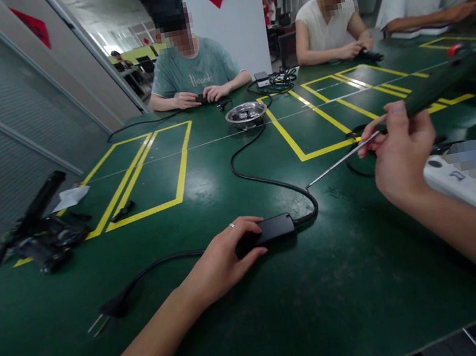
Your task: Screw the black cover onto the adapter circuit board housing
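My left hand (227,258) rests on the green table, its fingers closed around one end of a black power adapter (275,230). A black cable runs from the adapter's left end to a plug (112,309) with bare prongs, and another cable (261,180) loops away toward the far side. My right hand (400,155) is raised above the table to the right, gripping a dark green electric screwdriver (442,82). Its long thin metal bit (337,164) points down-left, the tip close to the adapter's right end.
A small metal bowl (246,114) sits mid-table beyond the adapter. Black devices (41,237) lie at the left edge, a white power strip (474,188) at the right. Yellow tape lines (172,171) mark the table. Three people sit along the far side with their hands on the table.
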The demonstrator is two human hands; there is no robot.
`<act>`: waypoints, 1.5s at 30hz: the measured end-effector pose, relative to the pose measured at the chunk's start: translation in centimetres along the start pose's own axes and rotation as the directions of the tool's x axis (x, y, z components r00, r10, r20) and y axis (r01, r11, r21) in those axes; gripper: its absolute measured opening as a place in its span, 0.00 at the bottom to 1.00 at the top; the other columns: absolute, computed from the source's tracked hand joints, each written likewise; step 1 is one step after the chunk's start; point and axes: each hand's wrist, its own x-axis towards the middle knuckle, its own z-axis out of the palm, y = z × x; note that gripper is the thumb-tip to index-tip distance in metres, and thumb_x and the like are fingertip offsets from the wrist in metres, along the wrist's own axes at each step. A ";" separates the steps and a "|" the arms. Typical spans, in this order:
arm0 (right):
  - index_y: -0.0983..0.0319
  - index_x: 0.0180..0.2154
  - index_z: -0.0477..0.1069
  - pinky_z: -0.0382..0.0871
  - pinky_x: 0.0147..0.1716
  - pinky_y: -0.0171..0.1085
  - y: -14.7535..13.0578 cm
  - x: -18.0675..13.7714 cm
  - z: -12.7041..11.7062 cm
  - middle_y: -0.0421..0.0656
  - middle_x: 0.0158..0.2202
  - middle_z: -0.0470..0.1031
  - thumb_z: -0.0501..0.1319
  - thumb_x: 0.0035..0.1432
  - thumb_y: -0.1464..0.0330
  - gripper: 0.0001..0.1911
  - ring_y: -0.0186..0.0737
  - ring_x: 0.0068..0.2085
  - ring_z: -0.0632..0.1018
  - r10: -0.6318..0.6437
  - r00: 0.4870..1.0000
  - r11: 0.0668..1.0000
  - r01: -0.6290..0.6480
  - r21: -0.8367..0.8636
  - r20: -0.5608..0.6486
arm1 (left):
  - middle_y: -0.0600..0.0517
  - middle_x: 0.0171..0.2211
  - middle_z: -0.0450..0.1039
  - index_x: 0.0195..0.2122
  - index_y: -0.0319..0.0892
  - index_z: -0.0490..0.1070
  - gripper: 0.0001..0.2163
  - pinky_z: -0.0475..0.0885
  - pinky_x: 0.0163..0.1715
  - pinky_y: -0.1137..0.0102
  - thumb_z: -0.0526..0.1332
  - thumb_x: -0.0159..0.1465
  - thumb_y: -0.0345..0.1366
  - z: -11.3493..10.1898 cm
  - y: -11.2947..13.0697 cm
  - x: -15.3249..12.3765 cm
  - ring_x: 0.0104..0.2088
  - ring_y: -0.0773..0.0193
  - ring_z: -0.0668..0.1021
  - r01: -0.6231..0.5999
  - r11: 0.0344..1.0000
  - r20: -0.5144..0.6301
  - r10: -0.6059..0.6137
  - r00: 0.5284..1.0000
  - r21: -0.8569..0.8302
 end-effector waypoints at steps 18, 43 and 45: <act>0.60 0.38 0.67 0.76 0.31 0.39 -1.7 -7.0 0.9 0.44 0.31 0.79 0.58 0.63 0.58 0.12 0.38 0.29 0.80 0.520 0.715 0.762 -0.636 0.125 0.468 | 0.50 0.52 0.71 0.43 0.43 0.72 0.12 0.67 0.55 0.63 0.48 0.72 0.37 -0.5 -0.6 0.7 0.52 0.60 0.73 0.164 0.917 0.050 -0.156 0.986 -0.365; 0.60 0.38 0.65 0.77 0.33 0.41 -2.2 -7.1 0.9 0.43 0.32 0.80 0.56 0.65 0.62 0.08 0.39 0.30 0.81 0.475 0.713 0.779 -0.614 0.131 0.516 | 0.47 0.53 0.69 0.39 0.41 0.71 0.07 0.67 0.53 0.61 0.56 0.69 0.37 -0.5 -0.6 0.6 0.52 0.58 0.73 0.155 0.904 0.057 -0.144 0.988 -0.399; 0.60 0.38 0.64 0.77 0.32 0.41 -2.2 -7.1 0.9 0.44 0.31 0.79 0.56 0.65 0.62 0.08 0.39 0.30 0.81 0.475 0.714 0.776 -0.615 0.137 0.515 | 0.48 0.53 0.69 0.39 0.41 0.70 0.06 0.67 0.53 0.61 0.57 0.68 0.37 -0.4 -0.6 0.6 0.52 0.59 0.73 0.146 0.910 0.048 -0.138 0.989 -0.388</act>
